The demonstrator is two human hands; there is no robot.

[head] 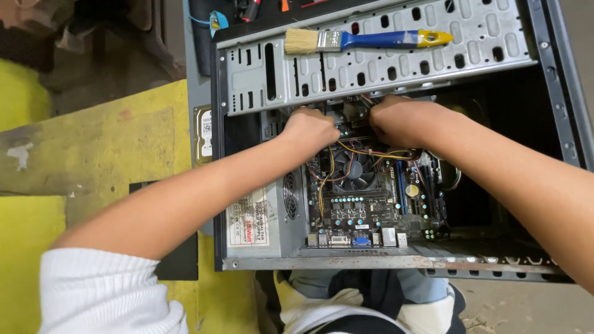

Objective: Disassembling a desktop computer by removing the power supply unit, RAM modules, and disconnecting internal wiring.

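An open desktop computer case [550, 74] lies on its side below me. Both my hands reach inside it, just under the perforated metal drive cage [383, 59]. My left hand [309, 131] is curled over something at the top of the motherboard [365, 204], its fingers hidden. My right hand [399, 120] is also curled, next to a bundle of yellow, red and black wires [365, 151]. What each hand grips is hidden. A black cooling fan [356, 173] sits just below the two hands.
A paintbrush [365, 40] with a blue and yellow handle rests on the drive cage. A grey power supply box [260, 219] fills the case's left side. A yellow painted surface [93, 142] lies to the left. A hard drive [203, 133] leans by the case.
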